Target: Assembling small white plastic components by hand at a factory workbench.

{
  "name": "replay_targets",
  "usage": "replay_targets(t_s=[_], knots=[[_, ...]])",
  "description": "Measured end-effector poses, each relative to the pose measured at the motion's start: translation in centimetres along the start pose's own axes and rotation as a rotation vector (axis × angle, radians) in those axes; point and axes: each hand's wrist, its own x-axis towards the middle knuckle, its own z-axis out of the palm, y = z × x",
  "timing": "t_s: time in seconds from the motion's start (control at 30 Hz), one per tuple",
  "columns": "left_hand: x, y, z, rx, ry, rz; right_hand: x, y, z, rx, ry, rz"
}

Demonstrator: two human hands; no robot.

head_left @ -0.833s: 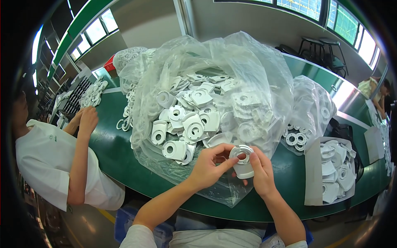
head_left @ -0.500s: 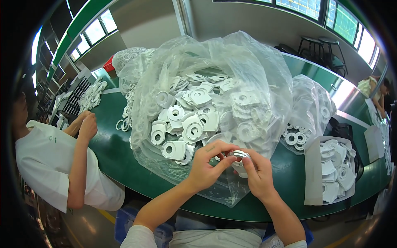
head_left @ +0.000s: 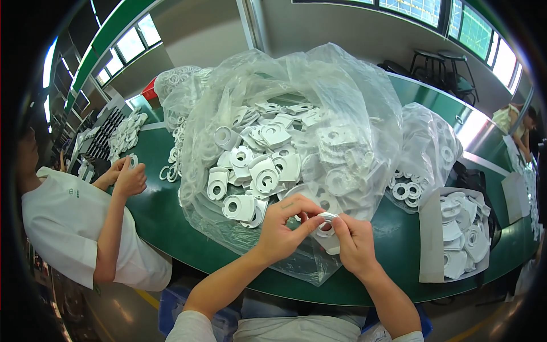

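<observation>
Between our left hand (head_left: 283, 227) and right hand (head_left: 353, 244) we pinch a white plastic plate (head_left: 329, 238) with a pale grey ring (head_left: 326, 217) on it. Just beyond our fingers, the clear, milky plastic bag (head_left: 296, 85) holds more white pieces (head_left: 250, 174) of the same plain colour, all on a glossy dark green table (head_left: 156, 208). Far to the left of our left hand, a person's shirt (head_left: 68, 228) is white, and well to the right of our right hand a white cardboard tray (head_left: 428, 239) holds white parts.

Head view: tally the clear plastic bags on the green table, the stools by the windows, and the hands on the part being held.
Clear plastic bags: 3 (large bag of white parts, bag of rings behind it, smaller bag of rings)
Stools: 2
Hands on the white part with ring: 2 (left hand, right hand)
Total: 7
</observation>
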Motion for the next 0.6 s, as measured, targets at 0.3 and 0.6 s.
replay_targets(t_s=[0.3, 0.6], knots=[[0.1, -1.4, 0.1, -0.174, 0.086, -0.075, -0.3, 0.5, 0.4, -0.043, -0.01, 0.025], [0.2, -0.2, 0.4, 0.216, 0.0, 0.097, 0.3, -0.4, 0.0, -0.265, 0.186, -0.243]])
